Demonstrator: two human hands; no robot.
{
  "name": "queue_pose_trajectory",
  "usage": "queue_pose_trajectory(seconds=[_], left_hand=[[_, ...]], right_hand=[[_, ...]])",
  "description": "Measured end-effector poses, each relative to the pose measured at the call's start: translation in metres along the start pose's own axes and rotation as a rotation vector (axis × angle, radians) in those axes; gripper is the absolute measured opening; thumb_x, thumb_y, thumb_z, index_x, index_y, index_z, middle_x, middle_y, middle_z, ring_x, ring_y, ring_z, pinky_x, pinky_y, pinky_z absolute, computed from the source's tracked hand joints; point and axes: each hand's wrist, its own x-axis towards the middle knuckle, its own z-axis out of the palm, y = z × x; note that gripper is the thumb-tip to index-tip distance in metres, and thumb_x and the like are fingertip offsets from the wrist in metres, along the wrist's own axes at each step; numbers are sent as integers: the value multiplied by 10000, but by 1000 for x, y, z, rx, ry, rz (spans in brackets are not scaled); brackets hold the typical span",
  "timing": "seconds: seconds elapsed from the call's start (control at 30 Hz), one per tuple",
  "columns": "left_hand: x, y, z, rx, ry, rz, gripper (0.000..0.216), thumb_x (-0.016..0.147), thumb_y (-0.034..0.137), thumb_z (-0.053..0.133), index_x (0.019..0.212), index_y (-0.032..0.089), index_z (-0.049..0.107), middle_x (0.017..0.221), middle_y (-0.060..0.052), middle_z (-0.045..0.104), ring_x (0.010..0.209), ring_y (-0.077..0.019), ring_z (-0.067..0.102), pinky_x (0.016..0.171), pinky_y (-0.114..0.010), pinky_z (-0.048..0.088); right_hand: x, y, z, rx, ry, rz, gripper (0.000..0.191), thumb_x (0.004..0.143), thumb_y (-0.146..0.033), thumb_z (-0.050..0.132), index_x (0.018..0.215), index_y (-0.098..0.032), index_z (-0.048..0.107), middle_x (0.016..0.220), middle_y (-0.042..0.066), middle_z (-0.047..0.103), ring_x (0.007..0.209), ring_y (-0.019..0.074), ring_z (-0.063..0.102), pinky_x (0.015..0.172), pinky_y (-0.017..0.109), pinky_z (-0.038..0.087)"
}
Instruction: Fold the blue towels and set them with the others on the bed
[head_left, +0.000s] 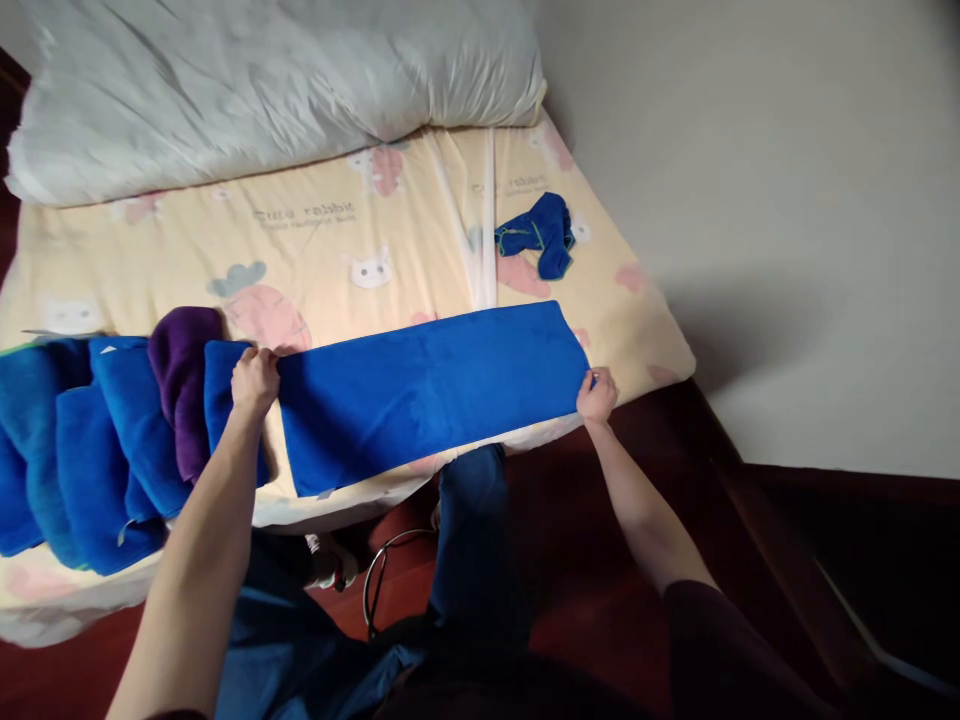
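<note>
A long blue towel (427, 392), folded into a strip, lies flat across the near edge of the bed (360, 240). My left hand (253, 380) is closed on the towel's left end. My right hand (597, 394) pinches its right end at the bed's corner. Both arms are stretched out and the towel lies taut between them.
A row of folded blue towels (90, 440) with one purple towel (184, 375) sits at the bed's left. A crumpled blue cloth (541, 232) lies near the far right edge. A white duvet (277, 80) is bunched at the back. Dark red floor (585, 560) lies beside the bed.
</note>
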Motion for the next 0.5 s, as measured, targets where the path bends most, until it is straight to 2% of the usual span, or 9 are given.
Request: queue_pose_trajectory(seconds=[0.17,0.27,0.33,0.4,0.5], left_hand=[[0,0,-2,-6,0,-81,396,1056,247,413,1321,110,672,1334,-174,610,989,-276,623,879,-387,477],[-9,9,-1,-55,23,-99,419,1046,217,375,1319,74,658,1360,-209,599,1120,-337,613,943,-448,505],[-22,19,3,-88,102,-38,449,1041,223,358,1353,51,631,1405,-239,575,1261,-390,554,1020,-509,495],[-39,28,10,-115,179,81,493,1041,263,362,1428,59,590,1503,-247,524,1399,-424,464,1120,-570,441],[-68,37,22,-170,192,242,567,1046,336,371,1550,113,506,1647,-209,420,1551,-407,331,1255,-606,304]], right_hand=[[0,-4,-2,-8,-11,17,304,1016,-311,373,1056,-154,630,1098,205,726,1041,320,661,978,479,495],[-1,-7,-4,-22,-21,26,306,1015,-300,370,1062,-148,631,1111,209,722,1054,318,657,982,480,495],[-1,-9,-5,-29,-31,31,308,1013,-294,370,1067,-146,635,1125,211,720,1063,316,653,987,478,494],[-1,-12,-7,-31,-41,40,309,1011,-288,367,1068,-147,636,1135,213,718,1072,317,650,998,482,491],[-1,-16,-10,-28,-47,55,298,1011,-276,365,1070,-151,628,1149,216,713,1092,321,651,1013,488,486]])
